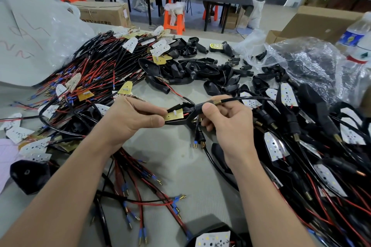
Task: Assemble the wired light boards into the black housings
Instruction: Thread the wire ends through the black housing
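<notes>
While held at frame ctr, the flat brass-coloured light board (pixel 174 115) is pinched by the left hand (pixel 128 118) & the glossy black housing (pixel 190 118) is gripped at its stem by the right hand (pixel 226 124); board is lodged partly inside.

A gold-backed light board (pixel 174 115) sits partly inside a black housing (pixel 187 118), wires attached.

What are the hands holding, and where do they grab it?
The left hand pinches the gold light board by its outer end; the right hand pinches the black housing by its narrow stem.
</notes>
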{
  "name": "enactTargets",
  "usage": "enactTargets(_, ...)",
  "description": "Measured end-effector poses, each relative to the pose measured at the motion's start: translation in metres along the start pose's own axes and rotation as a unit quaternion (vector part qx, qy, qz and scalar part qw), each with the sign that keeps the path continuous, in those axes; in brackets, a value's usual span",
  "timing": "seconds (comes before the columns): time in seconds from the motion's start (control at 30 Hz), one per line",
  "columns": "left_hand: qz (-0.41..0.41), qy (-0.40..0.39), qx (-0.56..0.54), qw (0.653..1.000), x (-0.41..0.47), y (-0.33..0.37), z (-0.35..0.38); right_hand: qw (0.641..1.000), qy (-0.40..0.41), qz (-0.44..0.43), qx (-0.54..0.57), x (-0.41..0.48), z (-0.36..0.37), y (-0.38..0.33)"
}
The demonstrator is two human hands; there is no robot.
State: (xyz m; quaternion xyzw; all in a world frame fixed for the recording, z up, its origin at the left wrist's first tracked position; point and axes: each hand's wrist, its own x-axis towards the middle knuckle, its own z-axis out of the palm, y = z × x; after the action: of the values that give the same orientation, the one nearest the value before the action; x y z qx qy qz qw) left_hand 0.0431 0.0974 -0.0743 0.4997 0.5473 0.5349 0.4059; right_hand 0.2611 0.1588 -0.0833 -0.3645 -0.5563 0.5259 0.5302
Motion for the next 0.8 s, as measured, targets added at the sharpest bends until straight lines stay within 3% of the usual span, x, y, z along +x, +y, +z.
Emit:
enactTargets(0.33, -0.023, 0.014, 0.116, 0.993, -0.002, 0.001, 0.01, 0.998, 0.026, 0.006, -0.06, 0.0, 0.002, 0.006)
enactTargets(0.63, -0.029, 0.005, 0.184, 0.982, -0.001, 0.004, 0.005, 0.998, 0.002, 0.0, -0.06, -0.001, 0.001, 0.002)
enactTargets(0.73, 0.032, 0.076, 0.223, 0.971, -0.001, -0.002, 0.01, 0.998, 0.021, 0.007, -0.056, -0.001, 0.001, 0.002)
enactTargets(0.8, 0.133, 0.166, 0.278, 0.937, -0.003, -0.005, 0.019, 0.998, 0.024, 0.011, -0.051, -0.001, 0.003, 0.003)
